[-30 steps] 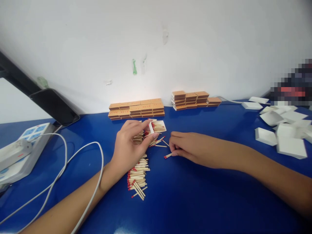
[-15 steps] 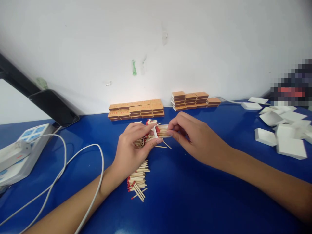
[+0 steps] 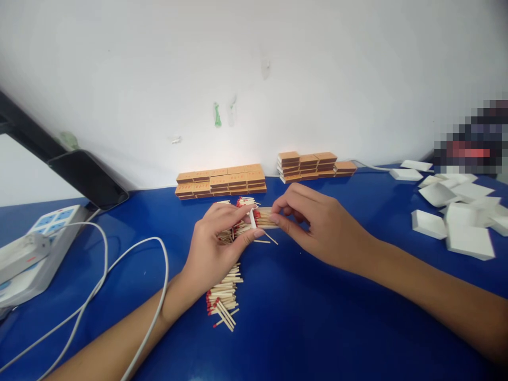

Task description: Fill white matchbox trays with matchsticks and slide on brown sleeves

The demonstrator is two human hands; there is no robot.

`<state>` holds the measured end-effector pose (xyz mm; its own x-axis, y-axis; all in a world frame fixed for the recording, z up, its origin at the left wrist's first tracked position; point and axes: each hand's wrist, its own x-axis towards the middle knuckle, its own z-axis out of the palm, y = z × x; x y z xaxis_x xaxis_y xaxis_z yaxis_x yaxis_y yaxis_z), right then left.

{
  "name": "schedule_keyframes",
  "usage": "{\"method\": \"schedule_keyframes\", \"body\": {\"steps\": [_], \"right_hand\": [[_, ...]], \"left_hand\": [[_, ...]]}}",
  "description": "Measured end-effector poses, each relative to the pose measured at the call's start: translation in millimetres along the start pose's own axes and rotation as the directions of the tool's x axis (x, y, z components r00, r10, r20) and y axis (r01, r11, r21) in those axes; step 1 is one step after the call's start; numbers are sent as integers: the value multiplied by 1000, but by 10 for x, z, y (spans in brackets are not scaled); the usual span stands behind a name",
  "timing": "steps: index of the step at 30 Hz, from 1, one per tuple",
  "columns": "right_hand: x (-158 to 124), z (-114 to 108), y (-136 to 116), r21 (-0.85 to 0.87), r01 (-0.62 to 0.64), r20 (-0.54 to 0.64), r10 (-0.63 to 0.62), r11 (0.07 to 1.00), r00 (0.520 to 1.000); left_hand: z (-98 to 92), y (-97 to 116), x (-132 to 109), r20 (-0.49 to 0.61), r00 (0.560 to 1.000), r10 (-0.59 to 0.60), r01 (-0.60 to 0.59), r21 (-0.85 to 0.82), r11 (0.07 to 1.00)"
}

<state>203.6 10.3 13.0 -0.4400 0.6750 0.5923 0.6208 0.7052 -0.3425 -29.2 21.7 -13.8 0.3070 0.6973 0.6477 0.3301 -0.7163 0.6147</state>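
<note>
Between thumb and fingers, my left hand (image 3: 214, 241) grips the white end of a small matchbox tray (image 3: 253, 219). Red-headed matches (image 3: 263, 217) lie in the tray, their heads toward that end. My right hand (image 3: 323, 227) is closed, thumb and fingertips pinching the matches at the tray's right end; the exact number held is hidden. A pile of loose matches (image 3: 224, 293) spreads on the blue table below my left hand. More matches (image 3: 246, 201) lie behind and under the left fingers, partly covered.
Stacked brown matchboxes (image 3: 222, 181) line the wall, with a second stack (image 3: 307, 166) to the right. White empty trays (image 3: 470, 242) are heaped at the far right. A power strip (image 3: 59, 227), a looping white cable (image 3: 164, 264) and a dark phone (image 3: 89, 177) occupy the left.
Both hands keep nearly the same hold on the tray and matches. The whole view has shifted slightly; my right fingertips stay at the tray's right end.
</note>
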Motion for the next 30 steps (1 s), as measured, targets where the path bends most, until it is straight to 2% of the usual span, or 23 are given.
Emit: {"method": "schedule_keyframes", "body": {"steps": [4, 7, 9, 11, 13, 15, 19, 25, 30], "right_hand": [[-5, -4, 7, -27, 7, -63, -9, 1000, 998], [-2, 10, 21, -73, -87, -99, 79, 994, 992], [-8, 38, 34, -86, -162, 16, 164, 983, 986], [-25, 77, 43, -106, -214, 186, 230, 971, 955], [-50, 116, 46, -140, -230, 308, 263, 963, 914], [-75, 144, 45, -166, -233, 371, 280, 958, 886], [-93, 156, 51, -160, -227, 426, 274, 961, 862], [-80, 151, 58, -132, -230, 411, 265, 964, 872], [-119, 220, 24, -28, -175, 429, 170, 984, 887]], "left_hand": [[-6, -12, 2, -21, 1000, -17, 18, 44, 999], [-27, -27, 4, -112, 992, -56, 68, 106, 992], [-46, -35, 13, -172, 983, -63, 89, 143, 986], [-61, -39, 26, -195, 979, -50, 84, 170, 982], [-66, -39, 36, -183, 983, -34, 68, 183, 981], [-61, -37, 39, -156, 988, -22, 51, 186, 981], [-48, -35, 23, -109, 994, -8, 29, 186, 982], [-57, -29, 17, -111, 994, 0, 23, 205, 979], [-41, -42, 8, -107, 994, 9, 12, 197, 980]]}}
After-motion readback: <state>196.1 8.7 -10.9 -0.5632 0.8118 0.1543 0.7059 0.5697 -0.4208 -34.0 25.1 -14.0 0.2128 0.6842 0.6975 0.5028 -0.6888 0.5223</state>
